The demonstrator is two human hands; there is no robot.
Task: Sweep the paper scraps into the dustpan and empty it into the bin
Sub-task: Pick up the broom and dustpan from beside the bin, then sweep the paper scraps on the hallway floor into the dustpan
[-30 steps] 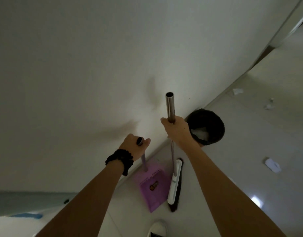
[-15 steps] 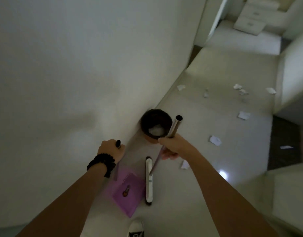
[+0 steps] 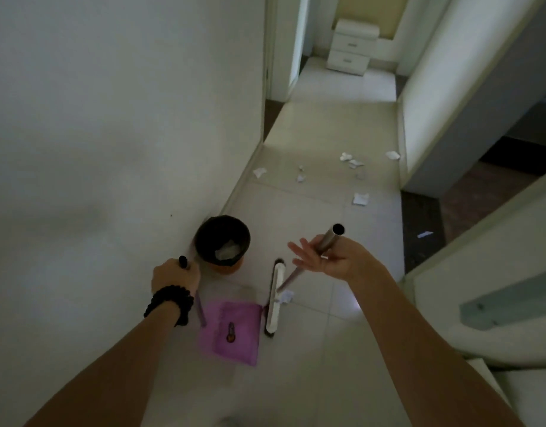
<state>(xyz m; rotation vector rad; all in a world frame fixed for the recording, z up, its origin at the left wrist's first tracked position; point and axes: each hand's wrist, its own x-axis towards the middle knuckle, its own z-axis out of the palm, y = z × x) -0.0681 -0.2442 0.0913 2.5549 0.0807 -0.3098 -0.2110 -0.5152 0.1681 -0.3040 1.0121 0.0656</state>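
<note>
At lower centre, the left hand (image 3: 175,276) grips a flat purple plastic dustpan's (image 3: 233,332) thin handle; the right hand (image 3: 330,257), fingers spread open, cradles the broom's (image 3: 275,298) round metal tube beside a round black bin (image 3: 222,241).

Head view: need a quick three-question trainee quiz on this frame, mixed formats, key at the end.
1. True or false: the purple dustpan lies on the floor between the left hand and the broom head.
2. Multiple choice: the black bin stands (A) against the left wall, (B) in the far doorway, (C) on the white drawers.
3. Fill in: the right hand has its fingers spread, with the metal broom handle resting across its ____.

Key: 1 true; 2 A; 3 palm. Note for graders: most paper scraps lie farther down the corridor, one scrap sits right beside the broom head.
</note>
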